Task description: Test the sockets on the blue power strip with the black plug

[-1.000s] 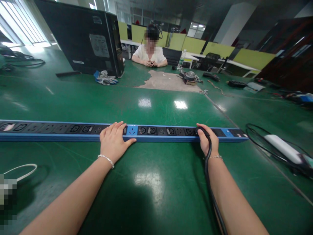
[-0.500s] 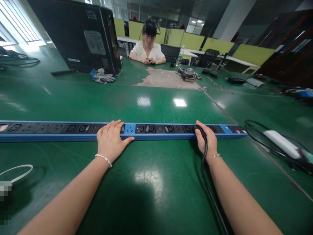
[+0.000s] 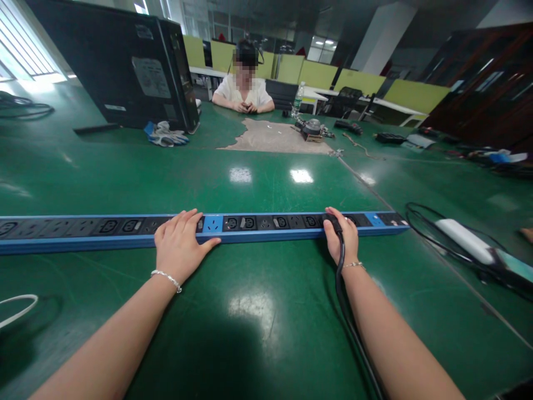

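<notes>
A long blue power strip point(image 3: 258, 236) with black sockets and blue ones lies across the green table point(image 3: 250, 266). My left hand point(image 3: 178, 240) rests over the strip left of the blue socket, fingers on its top and thumb stretched along the front edge. My right hand point(image 3: 345, 238) is closed around a black plug point(image 3: 332, 221) at the sockets near the strip's right part. A black cable point(image 3: 342, 294) runs from the plug down toward the near edge of the view. Whether the plug is fully seated cannot be made out.
A black computer case point(image 3: 120, 66) stands back left, beside gloves point(image 3: 166, 134). Across the table sits a person point(image 3: 244, 91). A bottle point(image 3: 298, 100) and a small device point(image 3: 312, 128) are at the back. A white adapter point(image 3: 466, 240) with cables lies right.
The view has shifted slightly, so the strip and both hands appear a little further left and lower. My right hand still grips the plug; my left hand stays on the strip.
</notes>
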### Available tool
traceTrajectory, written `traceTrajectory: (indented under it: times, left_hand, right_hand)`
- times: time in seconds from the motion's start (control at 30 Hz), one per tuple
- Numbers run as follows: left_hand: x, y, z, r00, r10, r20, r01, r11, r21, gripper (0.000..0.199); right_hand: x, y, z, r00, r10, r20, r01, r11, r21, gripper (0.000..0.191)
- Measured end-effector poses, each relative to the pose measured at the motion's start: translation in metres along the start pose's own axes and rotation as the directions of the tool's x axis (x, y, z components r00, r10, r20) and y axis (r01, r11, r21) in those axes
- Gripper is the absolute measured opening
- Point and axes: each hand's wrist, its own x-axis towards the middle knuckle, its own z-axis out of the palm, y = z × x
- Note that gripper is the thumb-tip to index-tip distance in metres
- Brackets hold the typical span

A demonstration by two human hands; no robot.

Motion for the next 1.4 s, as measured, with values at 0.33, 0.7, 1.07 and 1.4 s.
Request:
traceTrajectory:
  times: [0.33,0.7,1.07,1.4]
  left_hand:
    - [0.0,-0.001,0.001,1.0,0.003,-0.007,-0.003,1.0,-0.003,0.062]
    - [0.0,-0.002,0.001,1.0,0.009,-0.009,-0.009,1.0,0.013,0.061]
    - [0.001,-0.002,0.001,1.0,-0.002,0.0,0.002,1.0,0.015,0.061]
    - [0.0,-0.003,0.001,1.0,-0.002,0.004,0.002,1.0,0.009,0.061]
  right_hand:
    - [0.01,0.016,-0.013,0.924,0.231,-0.303,-0.106,0.92,0.377,0.039]
    - [0.012,0.108,-0.036,0.829,0.421,-0.368,-0.297,0.889,0.348,0.047]
    - [0.019,0.106,-0.036,0.924,0.337,-0.182,-0.316,0.939,0.134,0.047]
    - [0.022,0.104,-0.04,0.903,0.401,-0.153,-0.389,0.915,0.104,0.043]
